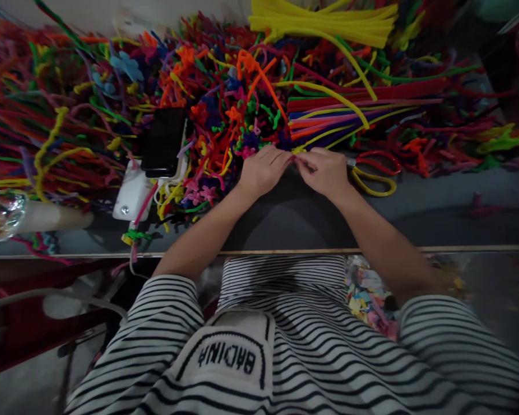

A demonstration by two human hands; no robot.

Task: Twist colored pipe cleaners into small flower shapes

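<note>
Pinching a small reddish piece (294, 159) mid-frame, my right hand (324, 173) has thumb and finger together on it. Left hand (264, 168) meets it there, fingertips touching or nearly so; can't tell from my feed whether those clamp too. Piece is mostly hidden by the fingers.

Just above the hands: a bundle of straight fuzzy stems (324, 124), purple, orange, yellow and red, running right. Just right of the right hand: scissors (377, 176), one loop red, one yellow, lying on the dark tabletop (285, 225). Left of the left hand, a tangled heap of coloured stems (216, 109) with some small shaped bits, spreading across the upper left and top.

Center left: black phone (163, 141), screen up, near a white device (131, 193) with a cable. Far left: pale cone-like object (54, 218) with a shiny clear end, on its side. Top, right of center: thick yellow bundle (328, 23). Bottom: striped shirt (328, 346). Lower right, below the table edge: multicoloured scraps (372, 294), blurry.
</note>
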